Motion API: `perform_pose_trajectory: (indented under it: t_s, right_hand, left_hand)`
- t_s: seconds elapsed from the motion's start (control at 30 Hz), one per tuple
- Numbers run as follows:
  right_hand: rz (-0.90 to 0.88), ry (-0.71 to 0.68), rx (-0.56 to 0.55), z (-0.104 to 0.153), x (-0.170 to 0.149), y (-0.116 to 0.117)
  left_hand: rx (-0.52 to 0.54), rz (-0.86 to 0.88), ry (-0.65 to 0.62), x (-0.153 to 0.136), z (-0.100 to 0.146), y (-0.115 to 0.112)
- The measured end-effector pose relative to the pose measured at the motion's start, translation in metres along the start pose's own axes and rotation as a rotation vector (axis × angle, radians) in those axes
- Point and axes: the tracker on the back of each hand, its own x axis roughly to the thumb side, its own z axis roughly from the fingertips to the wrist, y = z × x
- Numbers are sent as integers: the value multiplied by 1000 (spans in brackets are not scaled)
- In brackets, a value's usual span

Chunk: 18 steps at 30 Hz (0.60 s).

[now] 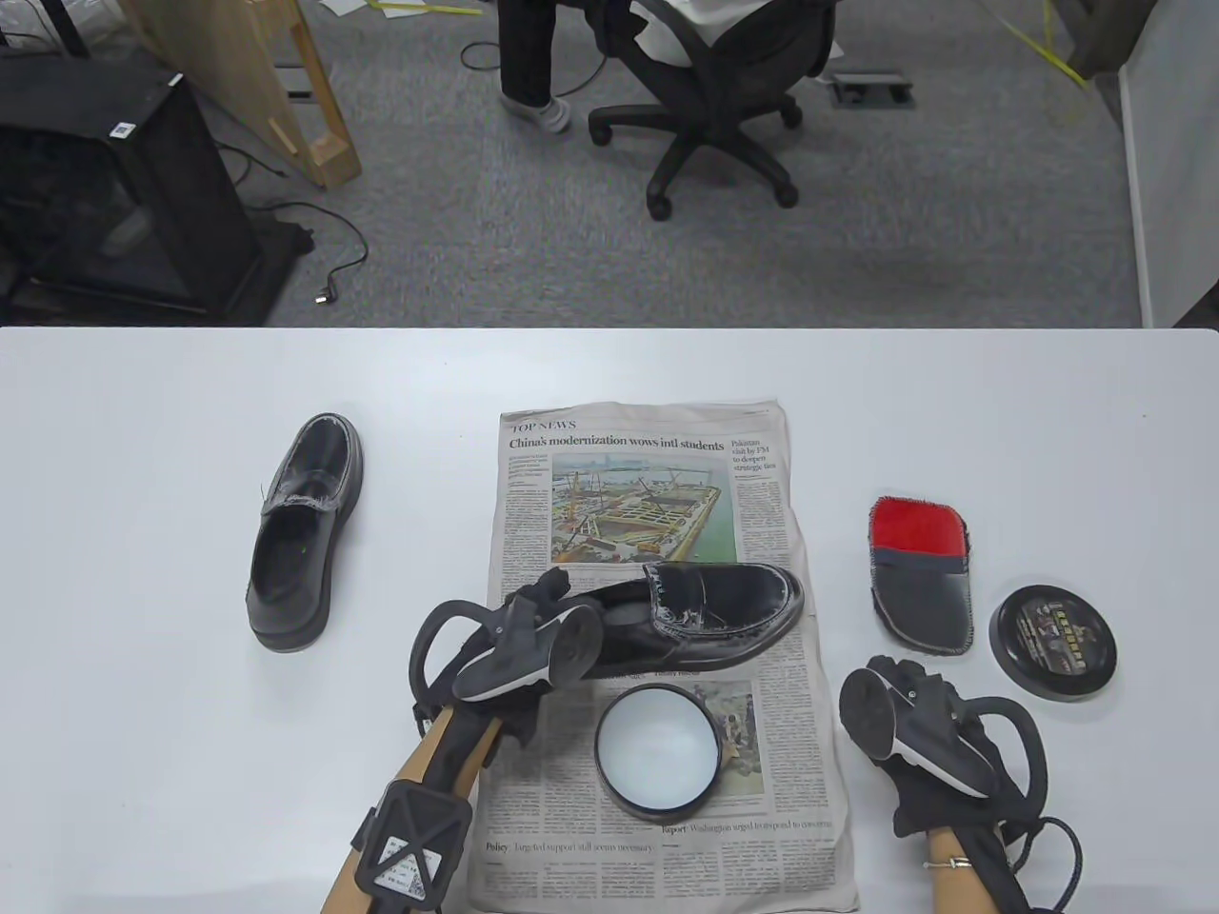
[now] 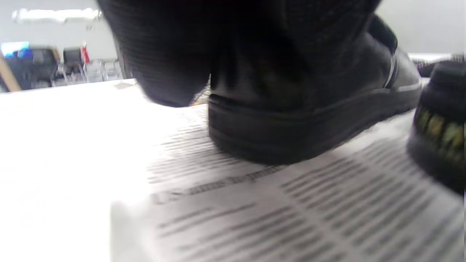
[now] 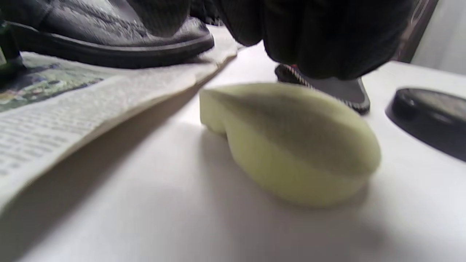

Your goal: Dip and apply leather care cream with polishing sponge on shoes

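Far left on the white table (image 1: pixel 143 533): a black loafer (image 1: pixel 303 533) stands upright, off the paper, toe pointing away, untouched.

Left hand (image 1: pixel 533 633) sits at the heel of the second black loafer (image 1: pixel 709 609), which stands on the newspaper (image 1: pixel 657 476) with toe pointing right. Left wrist view shows gloved fingers (image 2: pixel 164 54) against the heel area of that shoe (image 2: pixel 291 120); whether they curl round it or just rest there cannot be told, the view is dark and blurred.

Just near of that shoe, still on the newspaper: the open cream tin (image 1: pixel 657 752), pale cream inside, black rim. Nothing touches it.

Right of the newspaper, on bare table: right hand (image 1: pixel 914 733). The table view hides what is under it. Right wrist view shows the pale yellow-green polishing sponge (image 3: pixel 291 145) lying flat on the table, gloved fingers (image 3: pixel 320 36) hanging just above it. Contact is not clear and no grip is visible, so the right hand's state cannot be told either.

Just beyond the right hand: a red-and-grey polishing mitt (image 1: pixel 922 571). Right of it, the black tin lid (image 1: pixel 1052 643), lying flat near the table's right side.
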Motion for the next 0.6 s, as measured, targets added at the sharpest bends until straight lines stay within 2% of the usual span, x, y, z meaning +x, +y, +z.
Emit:
perform_pose_trajectory:
  t_s: [0.13, 0.27, 0.43, 0.5, 0.6]
  right_hand:
    - [-8, -54, -105, 8, 8, -7]
    - [-59, -110, -203, 13, 12, -12]
    - [-91, -173, -208, 15, 21, -12]
    - [-78, -180, -208, 14, 24, -10]
    - [-70, -188, -196, 12, 27, -8]
  left_hand:
    - [125, 48, 31, -6, 3, -1]
    - [234, 57, 109, -24, 20, 12]
    - [373, 72, 322, -67, 52, 27]
    - [432, 24, 426, -87, 63, 25]
    - [442, 53, 543, -113, 67, 15]
